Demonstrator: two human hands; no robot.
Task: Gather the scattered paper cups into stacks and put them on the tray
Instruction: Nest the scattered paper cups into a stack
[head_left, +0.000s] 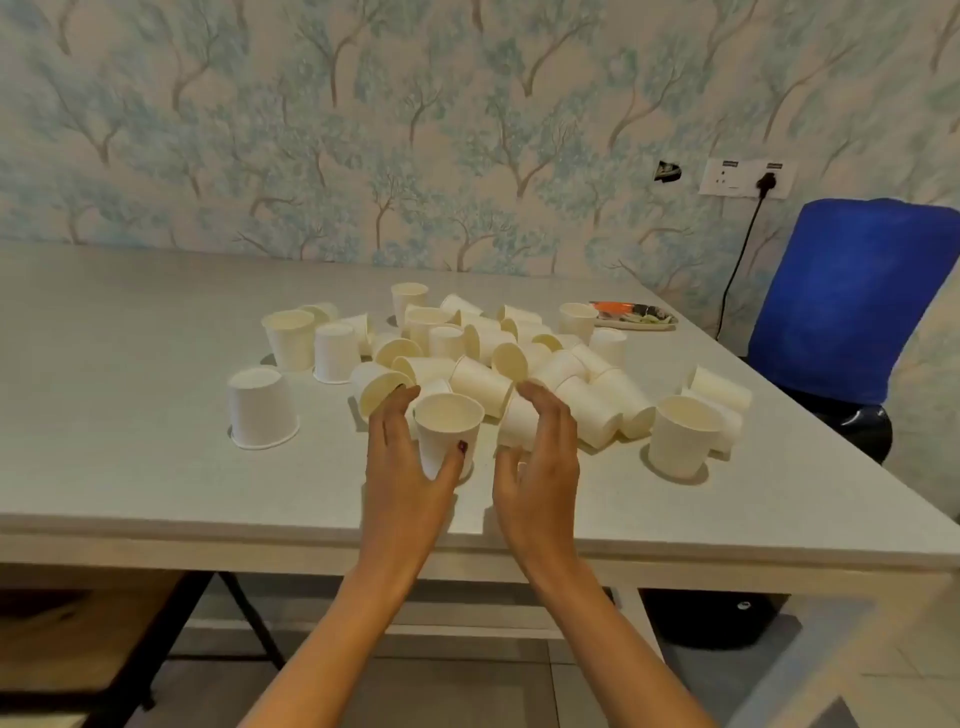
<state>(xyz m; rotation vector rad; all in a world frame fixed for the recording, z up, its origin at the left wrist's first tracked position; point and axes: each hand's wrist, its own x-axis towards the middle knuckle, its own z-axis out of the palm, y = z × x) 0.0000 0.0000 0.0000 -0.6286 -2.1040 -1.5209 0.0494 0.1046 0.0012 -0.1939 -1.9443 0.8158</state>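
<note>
Where the pale table fills the middle of the frame, a loose heap of white paper cups spreads across its centre. Most are tipped on their sides, long axes flat to the tabletop, mouths facing various ways. Outliers: one inverted cup left of the heap, base up, apart from the rest; one near upright cup at lower right, mouth up; two tipped cups just behind it. Tray: small, patterned, flat on the table at the heap's upper right, with a far upright cup just beside its left end; the scattered heap lies between the tray and the hands. Left hand: lower centre, fingers and thumb wrapped round a held cup at the heap's near edge, mouth up, long axis vertical; whether its base touches the table cannot be told. Right hand: just right of it, fingers arched over and thumb curled beneath a lying cup, whose long axis runs near to far; which end is the mouth cannot be told. Surroundings: blue chair at the table's right side; wall socket above it with a black cable hanging down; tree-patterned wallpaper across the upper frame.
</note>
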